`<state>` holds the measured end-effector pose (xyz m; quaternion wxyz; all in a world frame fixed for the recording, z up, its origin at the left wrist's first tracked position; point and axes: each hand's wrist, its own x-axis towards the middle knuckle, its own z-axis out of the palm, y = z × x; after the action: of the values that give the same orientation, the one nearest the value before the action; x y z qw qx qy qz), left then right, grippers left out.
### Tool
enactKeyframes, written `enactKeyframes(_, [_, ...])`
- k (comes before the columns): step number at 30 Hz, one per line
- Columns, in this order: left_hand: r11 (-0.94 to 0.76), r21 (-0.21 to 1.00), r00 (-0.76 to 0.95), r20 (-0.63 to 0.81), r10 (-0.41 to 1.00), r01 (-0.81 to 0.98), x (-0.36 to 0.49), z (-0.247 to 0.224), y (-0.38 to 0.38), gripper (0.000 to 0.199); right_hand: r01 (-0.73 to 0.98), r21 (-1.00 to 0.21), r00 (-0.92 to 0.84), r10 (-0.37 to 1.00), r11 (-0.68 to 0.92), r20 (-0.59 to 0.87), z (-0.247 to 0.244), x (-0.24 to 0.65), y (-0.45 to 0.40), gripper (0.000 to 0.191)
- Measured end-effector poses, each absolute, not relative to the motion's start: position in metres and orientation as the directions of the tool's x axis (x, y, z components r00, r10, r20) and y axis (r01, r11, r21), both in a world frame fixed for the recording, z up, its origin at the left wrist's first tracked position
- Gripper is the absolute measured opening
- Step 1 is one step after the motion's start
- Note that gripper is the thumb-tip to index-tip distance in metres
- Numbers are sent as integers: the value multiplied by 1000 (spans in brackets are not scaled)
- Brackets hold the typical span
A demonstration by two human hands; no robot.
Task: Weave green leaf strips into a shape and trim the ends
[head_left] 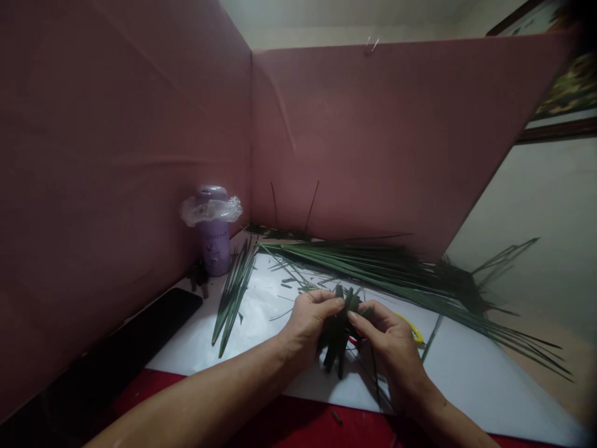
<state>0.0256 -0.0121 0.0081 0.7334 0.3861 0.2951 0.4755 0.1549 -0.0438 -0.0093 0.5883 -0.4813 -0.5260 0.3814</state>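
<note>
Between my two hands is a bundle of dark green leaf strips (pixel 336 345), crossing one another, with several ends hanging down and a few sticking up. My left hand (pixel 312 314) pinches it from the left, thumb on top. From the right, my right hand (pixel 385 330) grips the strips with thumb and fingers; one long thin strip hangs below it. Behind my right hand a yellow loop (pixel 413 330), perhaps a scissors handle, shows in part. A bit of red is visible under the bundle. How the strips are joined is hidden by my fingers.
Long green palm leaves (pixel 354 261) lie across the back of the white sheet (pixel 265 311), with a shorter bunch (pixel 233 298) at left. Cut scraps litter the sheet. A purple tumbler (pixel 215 242) and a dark flat object (pixel 177 311) stand left, beside pink partitions (pixel 373 143).
</note>
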Motion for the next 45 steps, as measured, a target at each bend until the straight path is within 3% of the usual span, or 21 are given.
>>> enactKeyframes(5, [228,855,301,-89,950,-466,25,7,-10,20,65,-967,140,957,247,254,-11,155,-44,20])
enactKeyframes(16, [229,831,387,-18,922,-507,27,5,-11,14,113,-961,141,954,251,266,-11,156,-44,19])
enactKeyframes(26, [253,847,355,-82,931,-467,27,6,-11,12,-18,-981,146,971,195,191,-10,155,-44,20])
enactKeyframes(36, [270,833,484,-3,875,-484,24,7,-12,17,-50,-981,142,974,186,177,-7,155,-45,20])
enactKeyframes(45, [251,838,382,-55,923,-485,27,8,-14,14,-90,-983,154,977,163,148,-4,151,-47,21])
